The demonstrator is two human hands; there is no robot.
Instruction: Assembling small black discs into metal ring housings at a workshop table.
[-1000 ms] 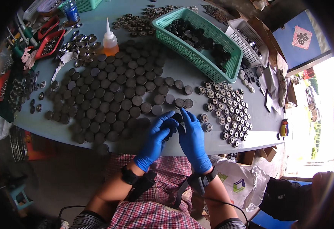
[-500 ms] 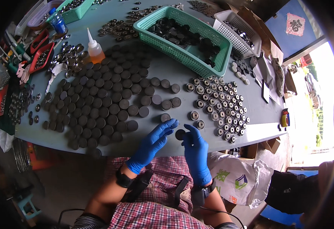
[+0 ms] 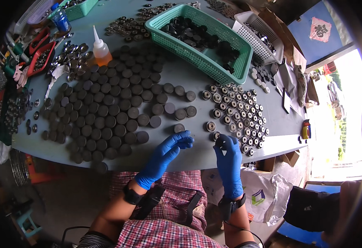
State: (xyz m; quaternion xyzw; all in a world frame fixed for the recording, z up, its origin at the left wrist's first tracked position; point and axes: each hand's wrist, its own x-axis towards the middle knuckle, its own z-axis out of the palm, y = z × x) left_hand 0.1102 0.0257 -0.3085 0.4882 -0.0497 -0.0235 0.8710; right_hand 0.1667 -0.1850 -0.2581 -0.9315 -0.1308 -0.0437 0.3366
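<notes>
Right hand point(image 3: 230, 161) pinching a dark disc point(image 3: 220, 142), partly hidden; left hand point(image 3: 161, 155) loosely open.
I judge the disc stiff, light, possibly slippery; I'd grip its rim.

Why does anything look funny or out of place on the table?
One dark disc looks a bit odd: it sits right at the near edge of the table, maybe poking over it, while most of the other dark discs lie farther in. I can't see anything spilled or broken.
</notes>
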